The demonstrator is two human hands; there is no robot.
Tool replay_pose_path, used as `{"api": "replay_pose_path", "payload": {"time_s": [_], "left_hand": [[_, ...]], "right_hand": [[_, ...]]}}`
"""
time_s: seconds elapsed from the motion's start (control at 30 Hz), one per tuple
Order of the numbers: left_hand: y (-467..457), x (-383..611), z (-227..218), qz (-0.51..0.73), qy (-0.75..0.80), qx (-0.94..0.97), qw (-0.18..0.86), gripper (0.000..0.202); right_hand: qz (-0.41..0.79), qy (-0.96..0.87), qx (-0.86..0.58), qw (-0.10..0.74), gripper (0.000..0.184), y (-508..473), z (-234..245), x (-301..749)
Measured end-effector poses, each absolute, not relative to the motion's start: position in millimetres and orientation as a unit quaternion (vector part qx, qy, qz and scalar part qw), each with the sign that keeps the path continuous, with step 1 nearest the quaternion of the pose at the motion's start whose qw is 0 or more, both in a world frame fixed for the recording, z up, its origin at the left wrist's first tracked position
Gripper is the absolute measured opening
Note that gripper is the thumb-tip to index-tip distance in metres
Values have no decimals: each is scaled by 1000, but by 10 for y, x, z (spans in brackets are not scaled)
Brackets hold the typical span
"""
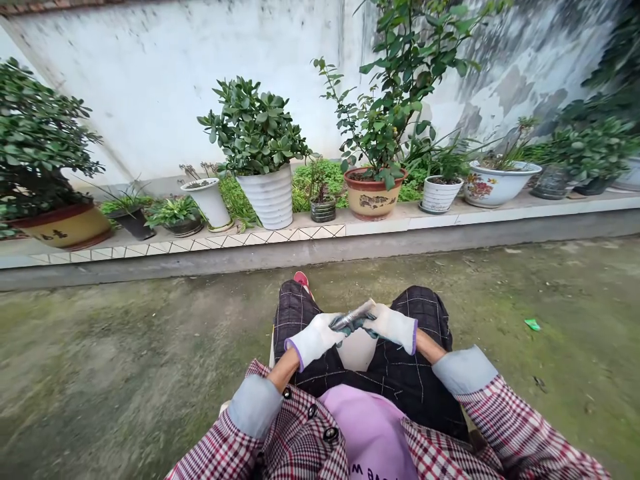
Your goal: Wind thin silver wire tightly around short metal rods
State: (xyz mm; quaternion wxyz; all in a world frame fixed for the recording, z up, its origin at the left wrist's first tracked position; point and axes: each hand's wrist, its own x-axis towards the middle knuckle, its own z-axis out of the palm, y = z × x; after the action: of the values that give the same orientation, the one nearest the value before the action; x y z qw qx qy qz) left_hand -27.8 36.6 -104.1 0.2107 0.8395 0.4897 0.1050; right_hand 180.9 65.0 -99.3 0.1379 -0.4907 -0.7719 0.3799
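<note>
Both my hands wear white work gloves with dark green palms and purple cuffs, and they meet above my lap. My left hand (320, 335) is closed round the left end of a slim silvery object (355, 313). At its upper right end, my right hand (394, 325) grips the same object with the fingers curled beneath. The object slants up to the right; its exact kind is too small to make out. Below the hands, between my knees, a pale seat surface (358, 351) shows.
Ahead, a low tiled ledge (320, 233) carries several potted plants, among them a white ribbed pot (269, 198) and a tan pot (375, 197). A whitewashed wall (165, 87) stands behind. On the mossy concrete ground (150, 360) at right lies a green wrapper (533, 325).
</note>
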Motion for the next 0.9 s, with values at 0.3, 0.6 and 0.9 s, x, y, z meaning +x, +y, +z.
{"api": "replay_pose_path", "payload": {"time_s": [0.3,0.6,0.9], "left_hand": [[439,-352,-1111,23,522,842,132,18],[414,-179,-1205,-18,437,877,198,20],[518,-318,-1056,89,500,823,255,26]], "right_hand": [[208,-867,-453,-15,25,288,-1143,1533],[360,-805,-461,96,26,618,-1046,1994],[436,-731,-511,123,27,462,-1157,1778]]}}
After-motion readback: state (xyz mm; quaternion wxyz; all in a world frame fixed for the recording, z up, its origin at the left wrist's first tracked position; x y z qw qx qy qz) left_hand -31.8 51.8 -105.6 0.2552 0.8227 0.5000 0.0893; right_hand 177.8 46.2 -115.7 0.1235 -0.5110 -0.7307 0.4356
